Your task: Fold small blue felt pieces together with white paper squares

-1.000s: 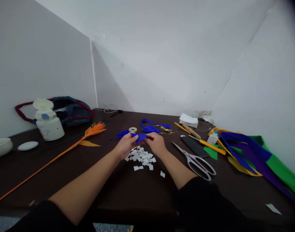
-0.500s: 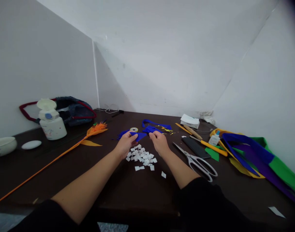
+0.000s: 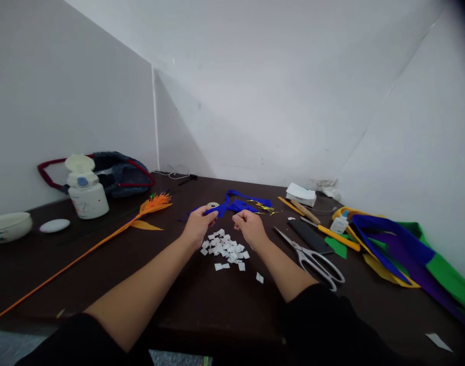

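My left hand (image 3: 195,226) pinches a small blue piece (image 3: 219,209) of paper or cloth between thumb and fingers. To its right, my right hand (image 3: 252,230) has its fingers curled together in a pinch; whatever may be between the fingertips is too small to see. A heap of small white squares (image 3: 225,248) lies on the dark table below and between both hands. Just behind my left hand a round tape roll (image 3: 212,204) is partly hidden. Beyond my right hand are blue strips (image 3: 251,197) and thin yellow bits (image 3: 264,206).
Right of my right hand lie scissors (image 3: 312,256), a black case (image 3: 309,235), a yellow-handled cutter (image 3: 338,237), a glue bottle (image 3: 340,222) and coloured strips (image 3: 419,249). At left are an orange flower (image 3: 152,204) on a long stem, a white bottle (image 3: 89,199) and a bowl (image 3: 9,227).
The blue piece in my left hand has turned and shows less of its flat face. My right hand's fingers have curled further inward. The view has shifted slightly.
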